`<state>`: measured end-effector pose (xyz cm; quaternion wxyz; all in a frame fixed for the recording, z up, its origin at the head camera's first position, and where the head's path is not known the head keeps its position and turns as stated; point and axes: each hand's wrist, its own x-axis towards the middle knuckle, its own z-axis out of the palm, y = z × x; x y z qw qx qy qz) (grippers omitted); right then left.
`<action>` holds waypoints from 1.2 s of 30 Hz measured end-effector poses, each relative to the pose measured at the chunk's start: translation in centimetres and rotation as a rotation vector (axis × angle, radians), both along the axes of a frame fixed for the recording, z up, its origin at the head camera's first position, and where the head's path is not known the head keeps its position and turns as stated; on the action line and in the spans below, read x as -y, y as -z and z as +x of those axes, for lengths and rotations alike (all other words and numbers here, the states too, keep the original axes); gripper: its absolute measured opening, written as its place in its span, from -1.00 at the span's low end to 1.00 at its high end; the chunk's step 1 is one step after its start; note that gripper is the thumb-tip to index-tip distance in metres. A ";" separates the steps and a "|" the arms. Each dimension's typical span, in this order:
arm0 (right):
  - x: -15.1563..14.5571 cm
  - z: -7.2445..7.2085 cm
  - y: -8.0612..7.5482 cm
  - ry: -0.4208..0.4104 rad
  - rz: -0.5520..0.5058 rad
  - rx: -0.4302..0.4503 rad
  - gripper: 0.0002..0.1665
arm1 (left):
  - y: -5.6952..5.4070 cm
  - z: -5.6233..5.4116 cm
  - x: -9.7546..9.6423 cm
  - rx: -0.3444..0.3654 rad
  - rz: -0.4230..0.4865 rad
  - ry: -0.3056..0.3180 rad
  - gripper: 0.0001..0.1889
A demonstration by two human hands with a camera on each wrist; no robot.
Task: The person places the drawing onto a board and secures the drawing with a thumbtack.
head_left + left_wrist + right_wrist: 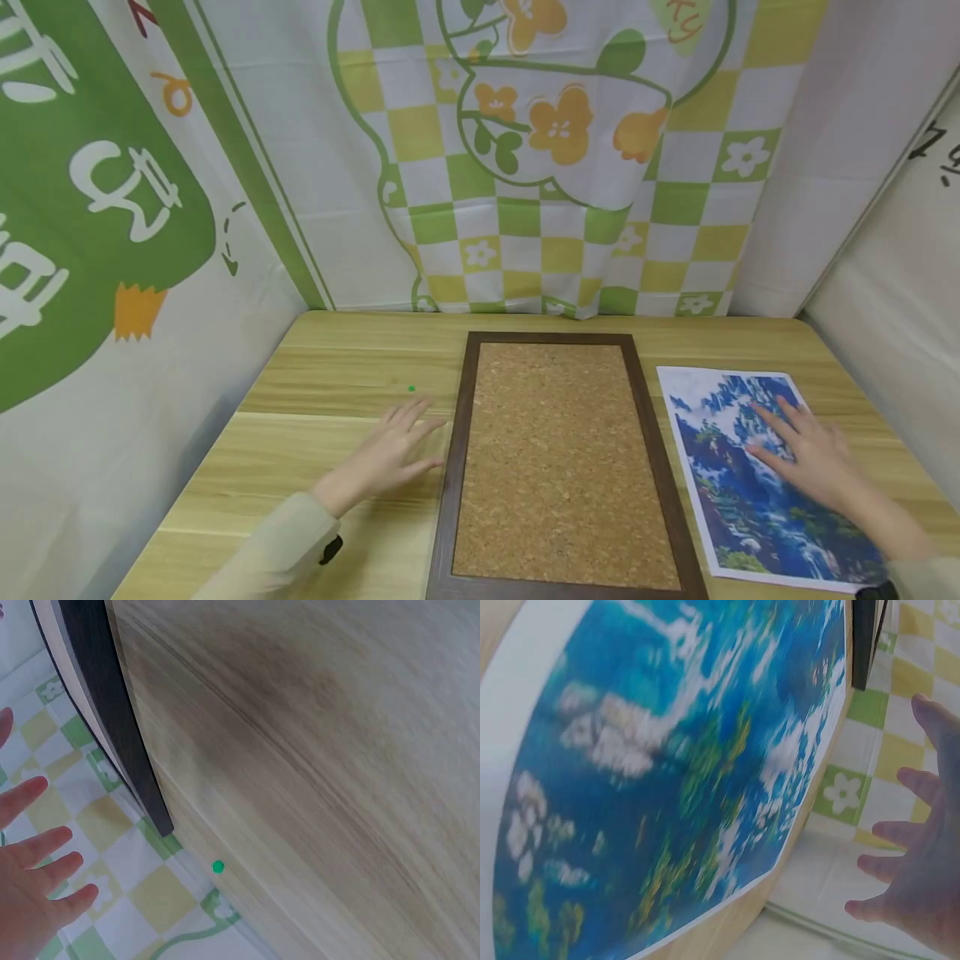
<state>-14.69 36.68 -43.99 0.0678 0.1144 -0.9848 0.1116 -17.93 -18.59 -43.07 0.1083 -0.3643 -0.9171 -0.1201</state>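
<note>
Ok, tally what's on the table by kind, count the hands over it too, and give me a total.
Framed cork board: 1
Printed landscape picture: 1
Small green dot: 1
Hands: 2, the left hand and the right hand
Total: 5

I read orange "ky" (682, 18) on the front curtain (678, 202), ahead, between my left hand (386, 450) and right hand (817, 458). White lettering (116, 202) beyond my left, on the side curtain (82, 325): illegible to me.
</note>
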 end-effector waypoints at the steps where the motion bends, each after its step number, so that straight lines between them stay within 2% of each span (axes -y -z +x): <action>1: -0.2 -0.1 0.0 0.001 0.002 -0.011 -0.17 | 0.1 0.0 -0.1 -0.005 0.008 0.011 -0.46; 5: -1.1 -0.3 -0.1 0.013 -0.026 -0.018 -0.21 | 0.3 -0.2 -0.5 -0.006 0.043 0.047 -0.51; 11: -2.4 -0.8 0.0 0.068 -0.118 0.137 -0.17 | 1.0 -0.3 -1.2 0.018 0.054 0.075 -0.58; 15: -3.2 -0.9 0.2 0.106 -0.143 0.202 -0.15 | 1.4 -0.2 -1.6 0.089 0.045 0.077 -0.59; 22: -4.3 -0.6 0.6 0.136 -0.161 0.231 -0.15 | 2.2 0.1 -2.4 0.208 -0.013 0.083 -0.58; 29: -5.5 -0.7 1.2 0.167 -0.146 0.257 -0.08 | 2.1 0.3 -2.5 0.300 -0.018 0.065 -0.54; 36: -5.9 -0.7 1.4 0.185 -0.140 0.295 -0.03 | 2.3 0.5 -2.4 0.393 -0.060 0.058 -0.51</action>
